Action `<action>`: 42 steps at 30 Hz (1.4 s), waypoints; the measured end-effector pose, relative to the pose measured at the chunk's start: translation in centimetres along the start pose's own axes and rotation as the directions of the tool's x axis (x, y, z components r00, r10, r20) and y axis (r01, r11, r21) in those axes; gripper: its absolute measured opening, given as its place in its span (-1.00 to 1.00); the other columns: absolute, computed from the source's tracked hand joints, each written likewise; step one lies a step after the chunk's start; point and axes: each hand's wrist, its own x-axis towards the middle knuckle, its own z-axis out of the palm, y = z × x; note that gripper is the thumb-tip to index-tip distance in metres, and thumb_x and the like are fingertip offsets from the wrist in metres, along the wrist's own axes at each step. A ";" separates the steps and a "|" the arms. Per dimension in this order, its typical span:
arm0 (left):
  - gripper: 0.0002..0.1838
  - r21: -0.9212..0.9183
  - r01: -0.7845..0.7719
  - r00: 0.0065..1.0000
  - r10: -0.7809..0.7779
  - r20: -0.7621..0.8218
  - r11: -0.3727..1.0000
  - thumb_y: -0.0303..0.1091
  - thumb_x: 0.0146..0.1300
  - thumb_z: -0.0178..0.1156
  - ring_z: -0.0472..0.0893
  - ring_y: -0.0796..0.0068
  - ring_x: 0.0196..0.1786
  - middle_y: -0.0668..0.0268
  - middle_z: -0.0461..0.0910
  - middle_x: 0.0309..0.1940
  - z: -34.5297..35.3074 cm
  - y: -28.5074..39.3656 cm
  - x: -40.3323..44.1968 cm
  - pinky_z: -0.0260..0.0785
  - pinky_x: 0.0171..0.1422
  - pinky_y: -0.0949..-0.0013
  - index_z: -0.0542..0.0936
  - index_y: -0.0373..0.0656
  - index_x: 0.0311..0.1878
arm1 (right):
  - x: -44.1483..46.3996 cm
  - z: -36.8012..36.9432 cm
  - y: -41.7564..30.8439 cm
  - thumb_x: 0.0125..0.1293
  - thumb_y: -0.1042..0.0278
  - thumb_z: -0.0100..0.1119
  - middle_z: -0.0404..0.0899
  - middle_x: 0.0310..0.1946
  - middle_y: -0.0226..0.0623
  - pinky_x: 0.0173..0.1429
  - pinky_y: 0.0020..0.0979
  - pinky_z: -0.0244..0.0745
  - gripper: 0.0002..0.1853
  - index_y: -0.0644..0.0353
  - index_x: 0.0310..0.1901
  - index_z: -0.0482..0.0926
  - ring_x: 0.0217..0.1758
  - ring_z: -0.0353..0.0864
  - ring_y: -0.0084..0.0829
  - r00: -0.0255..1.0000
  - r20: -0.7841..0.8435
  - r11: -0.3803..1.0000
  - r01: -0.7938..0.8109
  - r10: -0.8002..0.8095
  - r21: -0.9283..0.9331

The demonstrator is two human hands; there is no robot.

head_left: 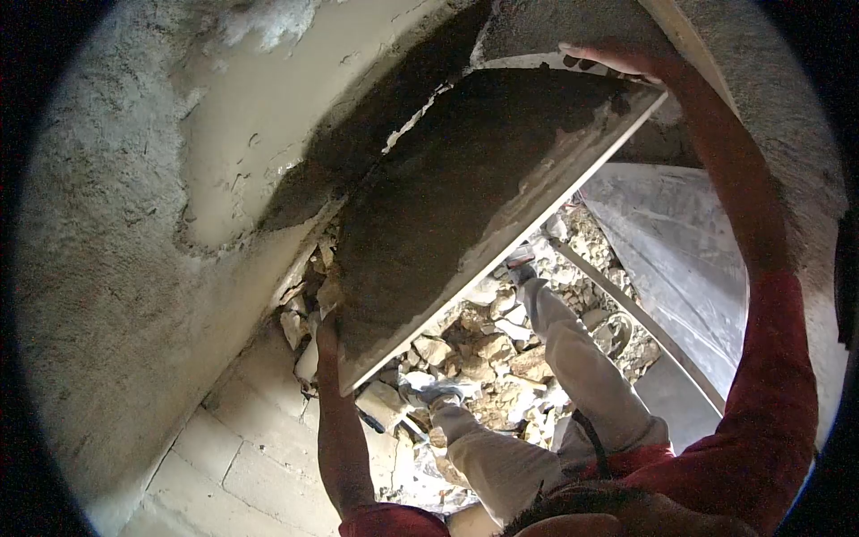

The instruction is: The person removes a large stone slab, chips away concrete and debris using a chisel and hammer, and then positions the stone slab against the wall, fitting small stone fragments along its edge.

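A large rectangular panel (447,197) with a thin pale edge and a dark face, smeared grey along one side, slants across the middle of the view. Its far side lies against or very close to the plastered wall (295,98); I cannot tell if it touches all along. My right hand (626,59) holds the panel's upper right corner, with fingers stretched along the top edge. At the lower left end, my left hand (329,300) grips the side edge; its fingers are mostly hidden. Wet-looking pale plaster covers part of the wall behind.
Broken stone rubble (492,349) lies around my feet below the panel. A long narrow strip (640,313) runs diagonally beside a grey sheet-like surface (680,242) on the right. Pale blocks (268,447) form the lower left surface. A rough wall (778,80) rises at the right.
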 end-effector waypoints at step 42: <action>-0.52 -0.828 0.318 0.948 -0.174 0.268 0.461 -0.13 0.18 -0.15 0.42 0.07 -0.23 -0.03 0.40 -0.22 0.8 8.6 0.6 0.31 -0.20 0.11 0.36 -0.36 -0.01 | -2.5 -3.6 -16.0 0.12 0.26 0.05 0.48 -0.22 -0.48 0.17 -0.18 0.07 -0.82 0.02 -0.23 0.51 0.05 0.35 -0.42 -0.065 -0.690 0.385 0.790 -0.720 -0.477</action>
